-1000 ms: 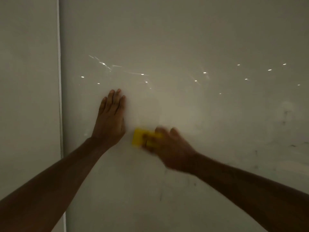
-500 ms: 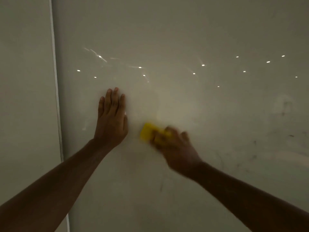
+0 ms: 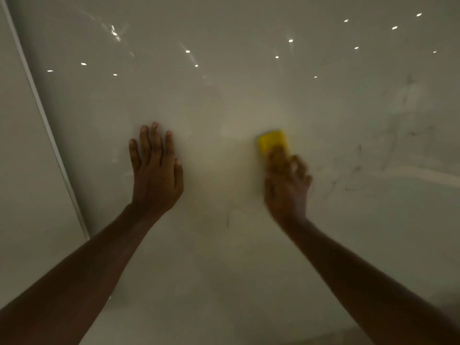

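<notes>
Yellow rectangular foam sponge (image 3: 271,141) lies against the glossy pale-grey wall panel (image 3: 224,257), at 2 o'clock from frame centre. Right hand (image 3: 286,185), blurred, grips its lower end with curled fingers. Left hand (image 3: 155,175), at 9 o'clock of the sponge and well apart, presses flat on the panel, fingers straight. Dark scuff marks (image 3: 359,150) at 3 o'clock of the sponge; white seam strip (image 3: 44,120) far out at 9 o'clock.

i'm holding my left hand (image 3: 155,170) flat, fingers straight and pointing far, my left arm (image 3: 82,277) reaching in from near left. my right hand (image 3: 286,185), blurred, is gripping a yellow sponge (image 3: 272,140).
</notes>
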A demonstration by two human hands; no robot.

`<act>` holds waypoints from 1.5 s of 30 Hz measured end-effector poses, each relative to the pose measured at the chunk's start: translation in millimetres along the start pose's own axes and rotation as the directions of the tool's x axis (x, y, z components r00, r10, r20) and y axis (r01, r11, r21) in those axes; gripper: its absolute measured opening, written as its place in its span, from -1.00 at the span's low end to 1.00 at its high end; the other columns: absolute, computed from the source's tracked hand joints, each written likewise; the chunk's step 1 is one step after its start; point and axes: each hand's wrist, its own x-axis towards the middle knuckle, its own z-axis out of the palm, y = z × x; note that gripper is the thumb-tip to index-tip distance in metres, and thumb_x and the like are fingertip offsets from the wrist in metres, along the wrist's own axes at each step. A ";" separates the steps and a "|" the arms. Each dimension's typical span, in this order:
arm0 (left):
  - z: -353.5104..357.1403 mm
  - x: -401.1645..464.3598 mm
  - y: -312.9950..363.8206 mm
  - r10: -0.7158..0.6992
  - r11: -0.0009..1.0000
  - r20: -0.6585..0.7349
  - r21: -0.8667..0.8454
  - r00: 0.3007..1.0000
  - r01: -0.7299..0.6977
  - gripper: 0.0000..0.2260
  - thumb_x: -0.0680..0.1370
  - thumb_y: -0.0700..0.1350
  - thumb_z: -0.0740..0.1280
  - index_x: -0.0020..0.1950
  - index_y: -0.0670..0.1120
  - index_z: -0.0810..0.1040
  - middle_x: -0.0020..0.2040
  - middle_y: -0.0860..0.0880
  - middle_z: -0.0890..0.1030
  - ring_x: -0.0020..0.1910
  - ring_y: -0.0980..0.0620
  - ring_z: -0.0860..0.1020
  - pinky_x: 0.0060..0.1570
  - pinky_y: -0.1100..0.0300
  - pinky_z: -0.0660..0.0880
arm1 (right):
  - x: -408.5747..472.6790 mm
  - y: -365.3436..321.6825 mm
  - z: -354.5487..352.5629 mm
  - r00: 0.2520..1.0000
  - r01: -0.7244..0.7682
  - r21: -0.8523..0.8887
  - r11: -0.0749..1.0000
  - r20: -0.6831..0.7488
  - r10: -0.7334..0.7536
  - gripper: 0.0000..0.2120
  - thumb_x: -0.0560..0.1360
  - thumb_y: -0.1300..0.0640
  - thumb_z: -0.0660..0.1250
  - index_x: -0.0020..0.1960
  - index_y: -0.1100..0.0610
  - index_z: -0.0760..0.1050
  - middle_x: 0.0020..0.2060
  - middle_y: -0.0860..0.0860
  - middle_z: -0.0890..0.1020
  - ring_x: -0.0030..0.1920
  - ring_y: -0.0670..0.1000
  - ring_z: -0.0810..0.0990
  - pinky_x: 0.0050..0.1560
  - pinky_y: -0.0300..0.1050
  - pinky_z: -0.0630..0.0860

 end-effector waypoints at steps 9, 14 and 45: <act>-2.2 -15.0 -0.6 -0.003 1.000 0.023 -0.005 1.000 0.003 -0.47 0.69 -0.09 0.13 0.63 -0.28 0.21 0.64 -0.39 0.16 0.64 -0.42 0.09 0.61 -0.32 -0.01 | -85.4 38.5 9.2 0.731 0.605 0.169 0.778 0.268 -0.628 -0.44 0.47 0.25 0.35 0.42 -0.10 0.43 0.42 -0.07 0.47 0.38 0.20 0.44 0.19 0.11 0.41; -0.7 -17.7 4.3 -0.004 1.000 0.032 -0.015 0.999 0.005 -0.45 0.68 -0.09 0.14 0.63 -0.30 0.19 0.65 -0.39 0.14 0.65 -0.42 0.06 0.61 -0.34 -0.03 | -21.3 74.4 -11.8 0.985 -0.168 0.006 0.986 -0.046 0.168 -0.53 0.58 0.12 0.24 0.49 0.02 0.33 0.50 0.11 0.34 0.35 0.33 0.37 0.23 0.13 0.32; 36.8 63.2 144.9 0.028 1.000 0.017 -0.003 0.999 -0.027 -0.44 0.69 -0.07 0.12 0.63 -0.33 0.17 0.64 -0.43 0.12 0.64 -0.46 0.07 0.55 -0.46 -0.05 | -174.3 118.6 -23.7 0.715 0.487 0.282 0.827 0.415 -0.563 -0.45 0.43 0.25 0.25 0.36 -0.13 0.50 0.40 -0.17 0.48 0.35 0.21 0.46 0.23 0.05 0.32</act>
